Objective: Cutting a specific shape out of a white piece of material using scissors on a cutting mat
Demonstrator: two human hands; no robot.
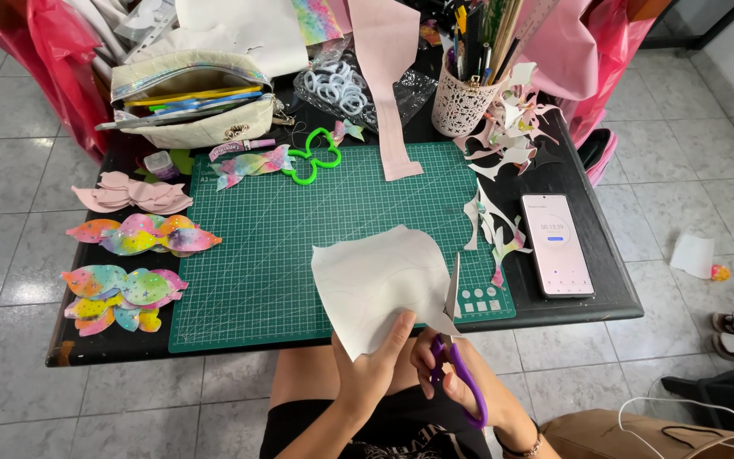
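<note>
Phone point(557, 245) screen digits too small

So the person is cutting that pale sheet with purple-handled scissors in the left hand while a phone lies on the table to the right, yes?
Not quite. The head view shows the purple-handled scissors in the right hand; the left hand holds the pale sheet. The phone does lie on the table to the right.

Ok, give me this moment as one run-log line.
left hand: holds white sheet | right hand: purple scissors, blades cutting sheet edge | under: green cutting mat
</note>
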